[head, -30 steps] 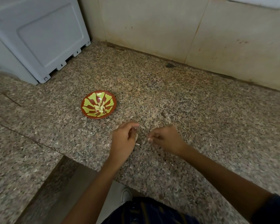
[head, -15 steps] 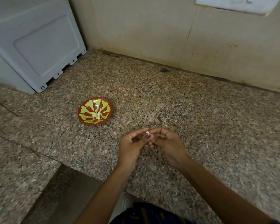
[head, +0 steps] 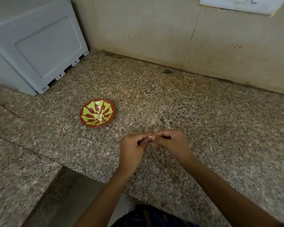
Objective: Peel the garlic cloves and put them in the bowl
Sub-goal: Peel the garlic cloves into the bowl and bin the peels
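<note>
My two hands meet near the centre of the frame, a little below the middle, above the speckled granite counter (head: 203, 122). My left hand (head: 132, 149) has its fingers curled inward, thumb and forefinger pinching a small pale garlic clove (head: 149, 136) at its tip. My right hand (head: 171, 142) comes in from the right with its fingers curled too, and its fingertips close on the same clove from the other side, so both hands pinch it between them. Only a bit of the clove shows between my fingertips; whether any skin is on it I cannot tell.

The bowl (head: 87, 119) sits on the counter up and to the left of my hands, apart from them. It is red-brown with yellow-green petal shapes radiating from the middle, and a small heap of peeled cloves (head: 99, 116) lies in its centre.

In the upper left of the frame a grey appliance (head: 39, 45) stands on the counter against the beige tiled wall (head: 146, 30).
</note>
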